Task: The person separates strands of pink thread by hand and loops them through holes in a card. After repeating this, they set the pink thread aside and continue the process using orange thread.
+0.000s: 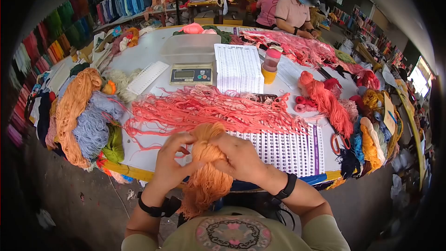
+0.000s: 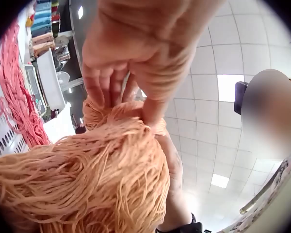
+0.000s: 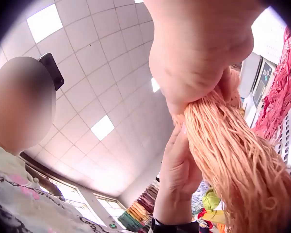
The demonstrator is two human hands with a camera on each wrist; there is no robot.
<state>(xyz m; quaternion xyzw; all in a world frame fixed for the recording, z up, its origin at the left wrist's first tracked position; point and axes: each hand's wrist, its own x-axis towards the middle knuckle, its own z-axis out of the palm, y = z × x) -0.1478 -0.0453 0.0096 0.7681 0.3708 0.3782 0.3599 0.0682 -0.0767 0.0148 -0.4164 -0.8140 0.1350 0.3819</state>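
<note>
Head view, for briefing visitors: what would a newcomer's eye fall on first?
Probably the orange yarn bundle at front centre, gripped by the left hand and right hand. Next come loose coral strands spread across the white table behind it, then a digital scale beyond them.

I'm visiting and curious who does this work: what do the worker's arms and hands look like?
They are a person's: the left hand and right hand wear no gloves. The left strap and right strap, worn at the wrists, are black, each with a dark boxy part. The short sleeves are pale green.
</note>
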